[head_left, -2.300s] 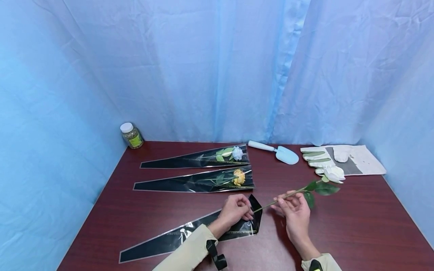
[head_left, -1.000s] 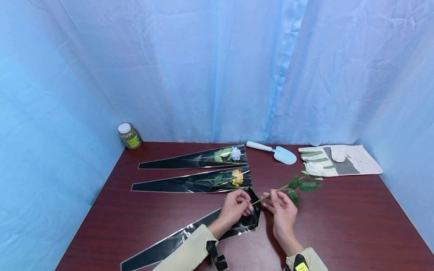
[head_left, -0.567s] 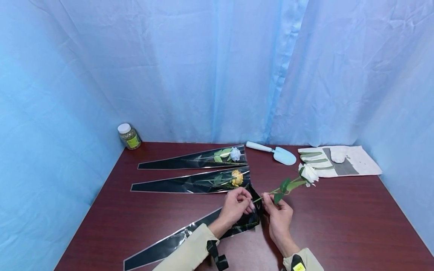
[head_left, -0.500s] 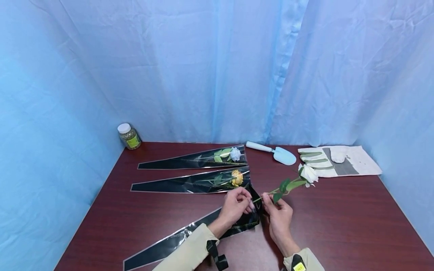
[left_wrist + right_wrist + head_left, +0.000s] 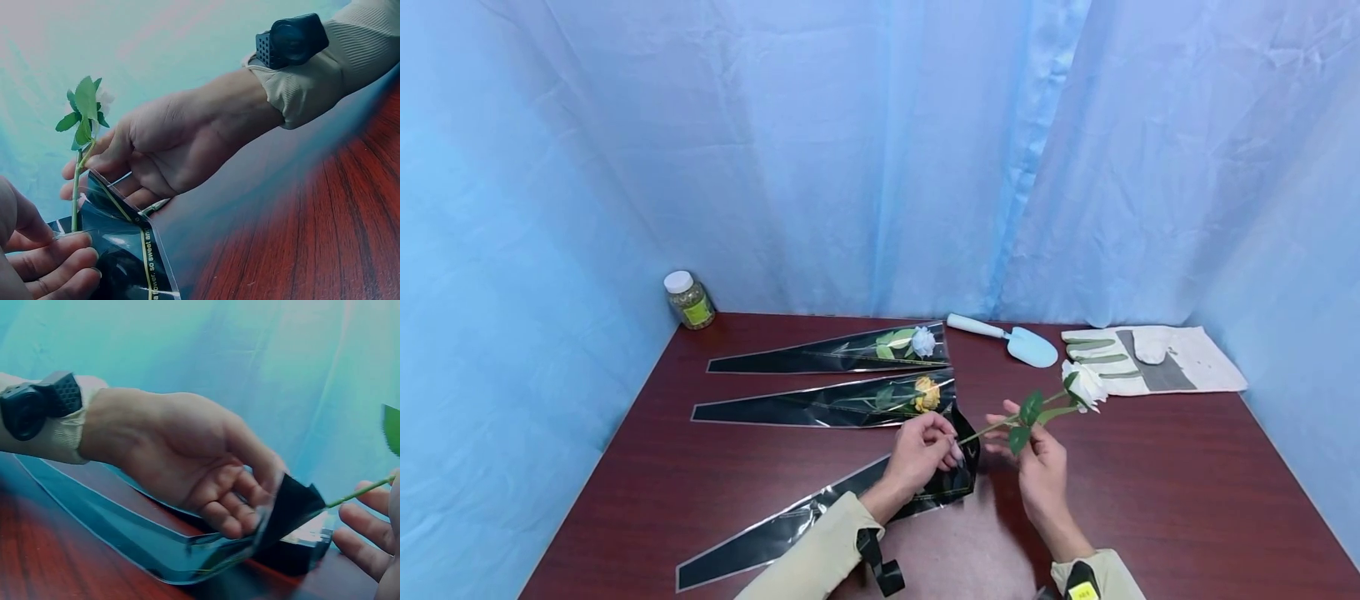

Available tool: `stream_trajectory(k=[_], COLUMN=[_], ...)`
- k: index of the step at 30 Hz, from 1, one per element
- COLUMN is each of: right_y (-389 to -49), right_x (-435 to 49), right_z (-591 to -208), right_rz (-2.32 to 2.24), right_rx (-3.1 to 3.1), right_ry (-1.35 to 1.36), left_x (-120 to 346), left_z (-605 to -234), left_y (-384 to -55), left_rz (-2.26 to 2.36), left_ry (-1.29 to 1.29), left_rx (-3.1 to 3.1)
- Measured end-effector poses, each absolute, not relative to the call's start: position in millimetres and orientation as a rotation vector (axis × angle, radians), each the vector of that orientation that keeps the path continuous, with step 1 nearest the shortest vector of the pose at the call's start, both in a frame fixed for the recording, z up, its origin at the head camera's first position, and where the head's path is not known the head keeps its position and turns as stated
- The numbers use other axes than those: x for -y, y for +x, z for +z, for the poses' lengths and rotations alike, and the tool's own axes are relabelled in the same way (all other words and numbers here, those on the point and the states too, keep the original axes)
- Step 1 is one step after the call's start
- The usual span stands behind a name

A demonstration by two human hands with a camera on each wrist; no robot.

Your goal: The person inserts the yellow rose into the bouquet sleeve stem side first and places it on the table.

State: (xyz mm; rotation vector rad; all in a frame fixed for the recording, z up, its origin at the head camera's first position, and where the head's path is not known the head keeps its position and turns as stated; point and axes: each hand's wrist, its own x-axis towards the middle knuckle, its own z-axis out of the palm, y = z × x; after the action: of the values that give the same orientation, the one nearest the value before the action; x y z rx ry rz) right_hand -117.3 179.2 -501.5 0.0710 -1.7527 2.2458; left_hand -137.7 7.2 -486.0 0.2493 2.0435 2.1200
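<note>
My left hand pinches the upper layer at the mouth of a black flower sleeve, clear-fronted and long, which tapers toward the front left. Its mouth gapes to the right. A white artificial rose with green leaves has its lower stem inside that mouth. My right hand holds the stem just below the leaves by thumb and finger, its other fingers spread. In the left wrist view the green stem runs down behind the left fingertips into the sleeve; in the right wrist view the raised black flap stands beside the left fingers.
Two filled sleeves lie behind, one with a yellow rose, one with a pale blue rose. A light blue trowel, a garden glove and a white-lidded jar stand or lie along the back of the dark red table.
The rose has moved left, its stem deeper into the sleeve. My right hand came left with it, then shifted back right along the stem toward the leaves. My left hand stays at the mouth.
</note>
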Motion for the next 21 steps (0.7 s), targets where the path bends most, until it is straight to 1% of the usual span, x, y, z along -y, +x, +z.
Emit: stream_trajectory(k=[9,21], right_y=[-121.1,-118.2], right_x=[-189.2,-180.6], right_z=[-497.3,-505.9], right_rz=[2.300,2.336], right_rx=[1.587,1.655], right_ry=[-0.062,-0.046], left_x=[-6.5,-6.3], left_z=[-486.5,-483.8], left_y=[-136.0,-137.5], left_rz=[2.099,2.088], left_ry=[0.267,0.250], left_rx=[-2.046,-2.071])
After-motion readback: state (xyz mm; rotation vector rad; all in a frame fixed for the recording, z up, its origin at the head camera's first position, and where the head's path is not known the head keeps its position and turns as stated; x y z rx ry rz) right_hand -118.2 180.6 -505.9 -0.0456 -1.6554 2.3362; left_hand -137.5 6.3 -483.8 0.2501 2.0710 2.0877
